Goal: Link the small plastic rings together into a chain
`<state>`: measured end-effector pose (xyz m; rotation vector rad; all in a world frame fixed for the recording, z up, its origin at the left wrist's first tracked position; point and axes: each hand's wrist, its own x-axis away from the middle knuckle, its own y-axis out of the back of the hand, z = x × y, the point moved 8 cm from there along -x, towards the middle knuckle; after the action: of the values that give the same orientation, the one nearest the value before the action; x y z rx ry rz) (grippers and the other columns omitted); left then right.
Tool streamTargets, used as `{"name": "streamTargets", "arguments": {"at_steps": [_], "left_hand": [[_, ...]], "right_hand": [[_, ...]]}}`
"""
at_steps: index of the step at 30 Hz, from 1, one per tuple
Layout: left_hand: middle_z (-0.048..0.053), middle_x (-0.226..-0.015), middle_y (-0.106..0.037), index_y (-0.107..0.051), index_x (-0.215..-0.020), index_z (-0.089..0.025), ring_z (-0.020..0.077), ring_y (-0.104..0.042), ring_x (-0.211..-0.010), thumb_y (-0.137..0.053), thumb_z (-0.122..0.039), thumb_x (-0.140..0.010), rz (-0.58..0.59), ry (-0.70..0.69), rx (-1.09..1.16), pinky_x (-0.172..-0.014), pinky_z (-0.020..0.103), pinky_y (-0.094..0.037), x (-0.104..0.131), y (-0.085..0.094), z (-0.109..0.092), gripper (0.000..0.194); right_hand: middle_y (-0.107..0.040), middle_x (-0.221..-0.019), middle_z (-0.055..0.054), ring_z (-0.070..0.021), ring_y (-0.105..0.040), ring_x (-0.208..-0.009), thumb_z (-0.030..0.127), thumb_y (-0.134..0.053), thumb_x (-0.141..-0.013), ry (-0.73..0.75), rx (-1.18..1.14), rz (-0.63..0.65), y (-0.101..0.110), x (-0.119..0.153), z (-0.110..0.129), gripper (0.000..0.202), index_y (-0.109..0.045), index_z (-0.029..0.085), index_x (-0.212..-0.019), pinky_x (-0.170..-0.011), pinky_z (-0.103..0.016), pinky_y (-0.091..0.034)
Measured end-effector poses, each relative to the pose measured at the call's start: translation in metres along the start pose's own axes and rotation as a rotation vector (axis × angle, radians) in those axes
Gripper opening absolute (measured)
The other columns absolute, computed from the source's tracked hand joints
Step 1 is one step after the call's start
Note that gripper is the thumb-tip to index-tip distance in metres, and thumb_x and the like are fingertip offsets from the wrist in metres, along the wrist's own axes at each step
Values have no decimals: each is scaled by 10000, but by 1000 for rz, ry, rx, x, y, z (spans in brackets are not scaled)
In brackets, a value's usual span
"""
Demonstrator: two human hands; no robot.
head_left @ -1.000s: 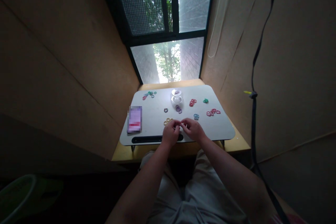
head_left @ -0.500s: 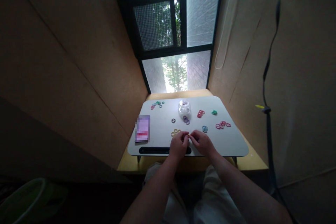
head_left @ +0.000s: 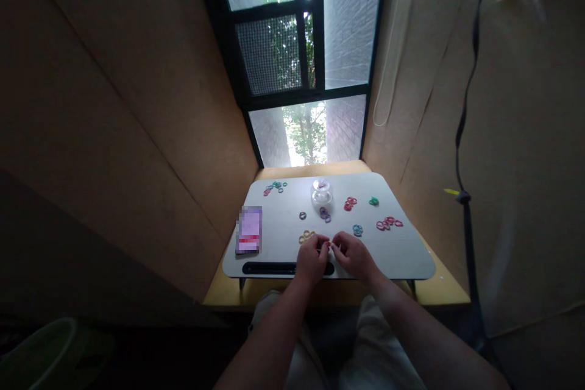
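My left hand (head_left: 314, 256) and my right hand (head_left: 351, 253) meet above the front of the white lap table (head_left: 278, 231). Their fingertips are pinched closed on a small hair tie (head_left: 329, 244), yellowish and mostly covered by the fingers. Just beyond my left hand lie several yellow hair ties (head_left: 306, 236). Blue ones (head_left: 357, 230) lie beyond my right hand. Farther back are purple hair ties (head_left: 325, 214) and a dark one (head_left: 302, 216), close to a clear rounded container (head_left: 322, 195).
Red ties (head_left: 350, 203), a green bunch (head_left: 373, 201) and pinkish-red ties (head_left: 389, 223) lie on the right. A mixed group (head_left: 276, 186) lies at the back left. A phone (head_left: 249, 230) lies on the left, and a black slot (head_left: 269, 268) runs along the front. A dark cord (head_left: 466, 231) hangs at right.
The view has tilted slightly, so everything sits a little lower. My fingertips have shifted slightly around the small hair tie and still pinch it; the ties on the table stay put.
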<state>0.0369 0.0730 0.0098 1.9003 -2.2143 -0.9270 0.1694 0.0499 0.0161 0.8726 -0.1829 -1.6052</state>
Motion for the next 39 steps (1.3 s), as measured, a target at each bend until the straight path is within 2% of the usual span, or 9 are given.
{"name": "streamTargets", "arguments": {"at_steps": [8,14,25,33,39], "left_hand": [[24,-813,-664,-620,-858,-187,149,-609,-763,-533,-225,-861,-12,0,10,-714,276,-469,0,1,0,95],[35,-871,-674,-618,-888,-188,149,-622,-800,-563,-226,-839,-9,0,48,-737,272,-472,1,-1,0,83],[-11,-723,-633,-581,-833,-196,126,-572,-646,-566,-257,-832,26,29,-45,-646,254,-418,4,-1,-3,63],[13,-863,-686,-626,-928,-207,140,-610,-752,-515,-260,-870,56,8,-31,-699,259,-445,4,-1,-8,136],[8,-877,-700,-664,-992,-217,126,-604,-688,-530,-237,-854,110,-30,-11,-687,258,-457,4,-6,-12,194]], "right_hand": [[-547,-658,16,-129,-490,-572,223,-522,-821,8,6,1,1,0,0,58,-554,204,-777,-567,-246,-383],[-541,-667,20,-128,-491,-581,227,-527,-817,-9,1,-14,1,0,-4,49,-545,202,-779,-574,-239,-379],[-536,-661,15,-137,-490,-600,223,-519,-812,-25,54,-26,1,-1,-2,74,-531,201,-742,-590,-246,-372],[-538,-655,15,-139,-494,-601,243,-514,-827,-41,59,-21,0,-1,-5,96,-520,204,-740,-584,-246,-370],[-535,-636,19,-141,-500,-588,281,-512,-843,-42,50,-28,0,0,-6,140,-491,210,-724,-573,-246,-366]]}}
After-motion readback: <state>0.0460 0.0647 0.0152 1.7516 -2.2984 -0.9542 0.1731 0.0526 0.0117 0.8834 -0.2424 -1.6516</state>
